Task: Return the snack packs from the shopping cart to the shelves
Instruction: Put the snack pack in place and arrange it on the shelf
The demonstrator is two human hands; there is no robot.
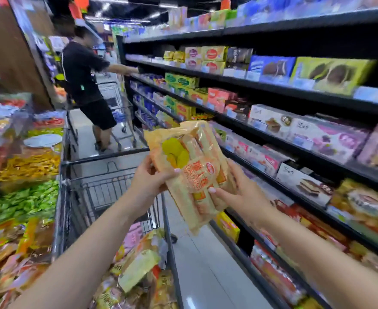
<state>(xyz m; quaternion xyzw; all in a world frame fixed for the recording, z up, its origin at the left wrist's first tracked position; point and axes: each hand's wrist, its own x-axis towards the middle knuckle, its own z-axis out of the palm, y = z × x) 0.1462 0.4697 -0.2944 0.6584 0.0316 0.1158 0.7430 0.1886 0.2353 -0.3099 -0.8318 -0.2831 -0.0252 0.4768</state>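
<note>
Over the metal wire shopping cart point(116, 192) | left hand point(149, 186) and right hand point(242, 195) both grip one orange plastic wafer snack pack point(192, 172) | not shelved yet, loads of packs left in cart

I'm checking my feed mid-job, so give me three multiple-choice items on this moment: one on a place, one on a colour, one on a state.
1. Where is the clear plastic pack of pale wafer sticks?
A. on a shelf
B. held up over the metal wire shopping cart's right edge, in front of the black store shelves
C. on the floor

2. What colour is the pack's printed lettering?
A. orange-red
B. blue
C. black

3. How is the pack held?
A. left hand alone
B. right hand alone
C. both hands

Answers:
1. B, it hangs in the air between cart and shelves.
2. A, orange-red print runs across its front.
3. C, the left hand grips its left edge and the right hand its right edge, thumbs on the front.
</note>
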